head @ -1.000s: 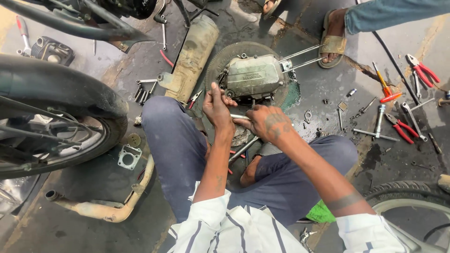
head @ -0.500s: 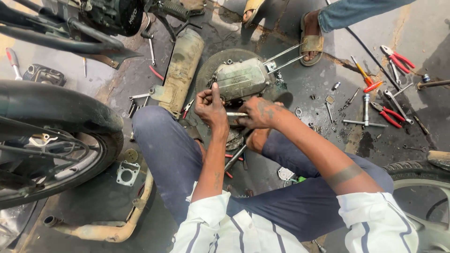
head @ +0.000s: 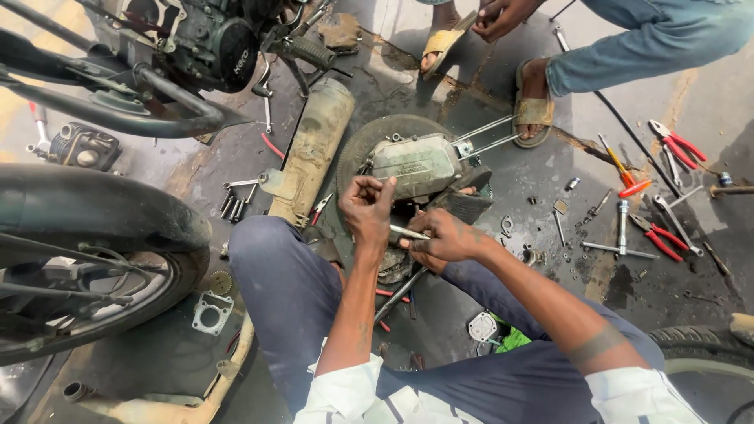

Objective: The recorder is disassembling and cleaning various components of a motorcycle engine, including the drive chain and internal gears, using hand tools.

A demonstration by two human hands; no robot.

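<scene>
The left hand [head: 367, 206] is clenched, fingertips pinched on something too small to make out, just in front of the grey engine casing [head: 416, 165]. The right hand [head: 441, 238] grips a slim metal rod [head: 408, 232] whose free end points at the left hand; the two hands sit close together, above the person's knees. The casing lies on a dark round pad [head: 369, 145], with two long bright studs [head: 485, 135] sticking out on its right side.

Left of the casing a rusty tan exhaust muffler [head: 312, 149] lies lengthwise, and a few sockets [head: 232, 206] rest beside it. Further left a motorcycle tyre [head: 102, 259] crowds the knee (a square grey gasket [head: 209, 314] lies on the floor below it). To the right, red-handled pliers [head: 658, 234], more red pliers [head: 677, 143] and a T-handle wrench [head: 622, 235] are scattered well apart from the hands. At the top edge, another person's sandalled foot [head: 534, 106] stands just beside the stud ends
</scene>
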